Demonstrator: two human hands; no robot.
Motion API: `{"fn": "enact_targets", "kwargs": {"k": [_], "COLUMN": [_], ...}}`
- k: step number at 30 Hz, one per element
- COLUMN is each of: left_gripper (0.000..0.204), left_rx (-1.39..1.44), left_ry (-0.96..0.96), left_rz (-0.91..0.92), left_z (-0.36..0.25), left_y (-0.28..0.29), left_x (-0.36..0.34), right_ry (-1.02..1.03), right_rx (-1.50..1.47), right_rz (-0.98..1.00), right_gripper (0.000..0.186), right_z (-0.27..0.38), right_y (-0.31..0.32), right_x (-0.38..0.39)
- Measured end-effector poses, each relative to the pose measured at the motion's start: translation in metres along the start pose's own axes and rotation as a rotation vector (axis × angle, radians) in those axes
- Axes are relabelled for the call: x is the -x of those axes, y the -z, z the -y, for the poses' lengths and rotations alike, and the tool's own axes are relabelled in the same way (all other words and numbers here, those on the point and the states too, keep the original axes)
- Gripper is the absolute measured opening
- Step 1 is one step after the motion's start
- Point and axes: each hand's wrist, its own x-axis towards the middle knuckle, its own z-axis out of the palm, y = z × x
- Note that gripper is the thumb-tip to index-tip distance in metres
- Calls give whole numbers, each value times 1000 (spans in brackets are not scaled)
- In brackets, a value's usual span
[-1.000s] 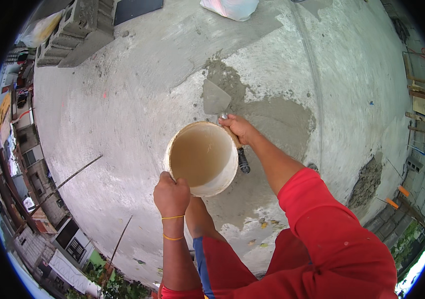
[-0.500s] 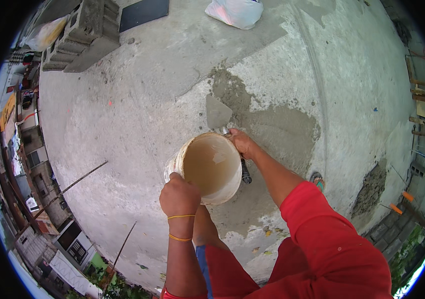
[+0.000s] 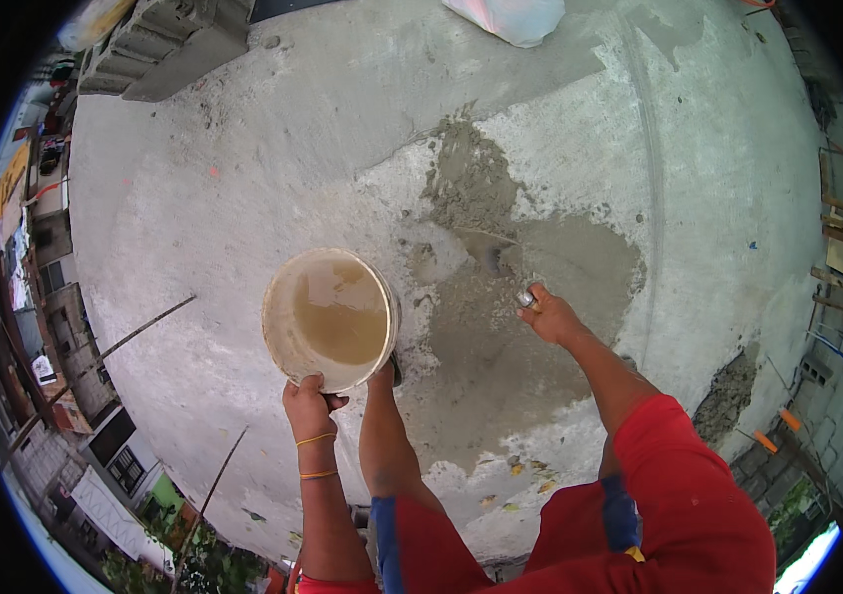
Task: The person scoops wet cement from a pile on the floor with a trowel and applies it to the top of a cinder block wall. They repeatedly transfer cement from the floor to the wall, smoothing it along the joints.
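Note:
My left hand (image 3: 310,401) grips the lower rim of a white plastic bucket (image 3: 280,307), which holds shallow murky, brownish water and sits over the concrete at centre left. My right hand (image 3: 547,319) is closed on the handle of a trowel (image 3: 488,247), its metal blade blurred over a wet grey patch of mortar (image 3: 530,376) to the right of the bucket. Below are my bare legs in red shorts, with part of a foot showing beside the bucket's right side.
Concrete blocks (image 3: 159,45) are stacked at upper left, and a pale plastic bag (image 3: 506,18) lies at the top. A dark rough pile (image 3: 723,396) is at lower right. Thin rods jut along the left edge; timber and blockwork line the right, low buildings the left.
The bucket has moved left and slightly up in my left hand. My right hand has left the bucket's side and moved right and down with the trowel, its blade over the wet patch.

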Motion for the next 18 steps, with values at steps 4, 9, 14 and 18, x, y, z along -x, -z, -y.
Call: {"fn": "enact_targets", "kwargs": {"k": [4, 9, 14, 18], "left_gripper": [26, 20, 26, 29], "left_rx": [116, 284, 468, 613], "left_ry": [163, 171, 175, 200], "left_rz": [-130, -219, -258, -320], "left_z": [45, 86, 113, 140], "left_y": [30, 60, 87, 101], "left_x": [-77, -156, -207, -235], "right_ry": [66, 116, 130, 77], "right_rx": [341, 560, 489, 402], "right_rz": [170, 273, 1, -230], "right_gripper": [36, 34, 42, 46], "right_z": [-65, -33, 41, 52], "right_y": [-22, 29, 99, 117], "right_x": [5, -69, -155, -175]}}
